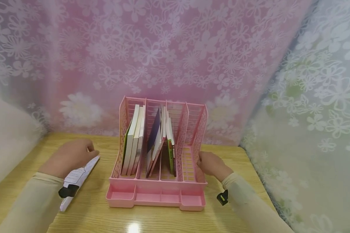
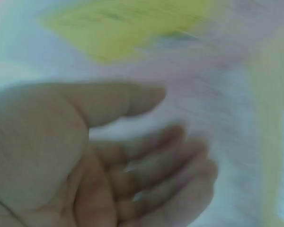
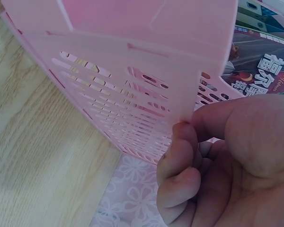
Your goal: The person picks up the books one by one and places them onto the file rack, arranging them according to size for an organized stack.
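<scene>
A pink file rack (image 1: 156, 191) with upright compartments stands on the table. Several books (image 1: 133, 139) fill its leftmost slot, and thinner ones (image 1: 170, 152) lean in the two middle slots. At the rack's right side, my right hand (image 1: 213, 165) pinches the edge of the side panel (image 3: 146, 101) between thumb and curled fingers. My left hand (image 1: 71, 157) is above a white printed book or booklet (image 1: 80, 174) left of the rack. In the blurred left wrist view, the left thumb and loosely bent fingers (image 2: 156, 175) stand apart with nothing between them.
The wooden table (image 1: 160, 220) carries the rack, with a flowered pink curtain (image 1: 163, 48) behind it. The rack's rightmost slot (image 1: 189, 163) holds no books. Low trays (image 1: 171, 195) run along its front. A yellow patch (image 2: 123, 28) shows blurred in the left wrist view.
</scene>
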`<control>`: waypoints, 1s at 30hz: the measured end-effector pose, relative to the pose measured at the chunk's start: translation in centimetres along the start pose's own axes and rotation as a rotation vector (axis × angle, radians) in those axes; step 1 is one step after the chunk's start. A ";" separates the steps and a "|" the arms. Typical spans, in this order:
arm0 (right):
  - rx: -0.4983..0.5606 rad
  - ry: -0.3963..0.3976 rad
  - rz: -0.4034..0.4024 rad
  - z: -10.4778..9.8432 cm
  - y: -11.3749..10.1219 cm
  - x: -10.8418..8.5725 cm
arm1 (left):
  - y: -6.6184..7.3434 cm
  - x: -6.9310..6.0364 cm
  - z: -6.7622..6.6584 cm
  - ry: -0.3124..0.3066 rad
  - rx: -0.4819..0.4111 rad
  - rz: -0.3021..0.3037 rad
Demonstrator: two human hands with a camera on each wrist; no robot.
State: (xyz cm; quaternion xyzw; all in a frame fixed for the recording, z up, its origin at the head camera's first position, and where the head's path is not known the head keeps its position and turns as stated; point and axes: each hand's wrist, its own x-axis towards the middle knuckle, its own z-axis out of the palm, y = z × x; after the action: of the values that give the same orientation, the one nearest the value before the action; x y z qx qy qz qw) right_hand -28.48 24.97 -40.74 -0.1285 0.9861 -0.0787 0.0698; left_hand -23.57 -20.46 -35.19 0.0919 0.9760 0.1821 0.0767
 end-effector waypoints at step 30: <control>0.036 -0.003 0.013 -0.1 0.1 0.0 | -8.0 3.3 6.6 -0.053 0.173 -0.143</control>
State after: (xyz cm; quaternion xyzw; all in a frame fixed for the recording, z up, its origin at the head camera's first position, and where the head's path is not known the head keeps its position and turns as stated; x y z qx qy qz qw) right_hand -28.48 25.08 -40.63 -0.1207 0.9853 -0.0960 0.0739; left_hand -26.80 -24.86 -44.62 0.0333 0.9897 0.0887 0.1070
